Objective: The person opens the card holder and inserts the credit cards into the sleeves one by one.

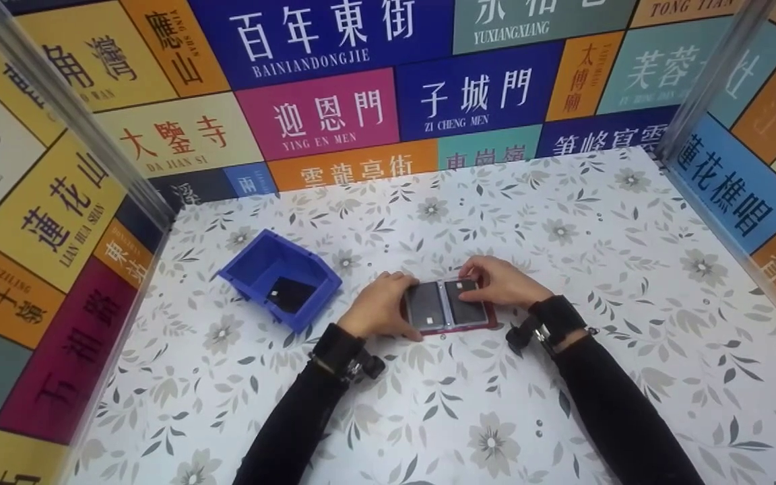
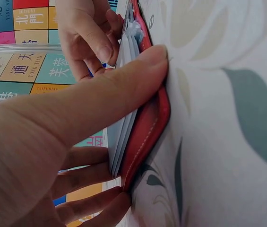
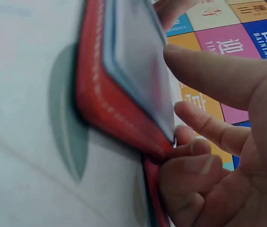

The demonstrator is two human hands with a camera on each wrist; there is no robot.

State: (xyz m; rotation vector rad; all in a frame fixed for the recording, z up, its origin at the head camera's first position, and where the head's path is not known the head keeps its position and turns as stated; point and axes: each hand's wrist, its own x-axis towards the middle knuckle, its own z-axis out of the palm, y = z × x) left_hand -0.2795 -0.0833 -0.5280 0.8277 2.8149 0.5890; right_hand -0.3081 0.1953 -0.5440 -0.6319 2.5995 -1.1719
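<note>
A red card holder (image 1: 494, 318) lies spread on the patterned table, its clear sleeves showing a dark card (image 1: 425, 301) on the left and another dark card (image 1: 467, 311) on the right, each with a small light chip mark. My left hand (image 1: 381, 304) grips the left side, thumb at the near edge and fingers at the far edge. In the left wrist view, stacked clear sleeves (image 2: 120, 144) stand out from the red stitched cover (image 2: 145, 130). My right hand (image 1: 506, 283) holds the right end; its thumb lies over the right sleeve and its fingers curl at the red edge (image 3: 119, 116).
A blue plastic bin (image 1: 317, 306) stands left of my left hand, with a dark chip card (image 1: 292, 294) inside. Printed sign panels (image 1: 320, 111) wall off the back and sides of the flowered table (image 1: 428, 404).
</note>
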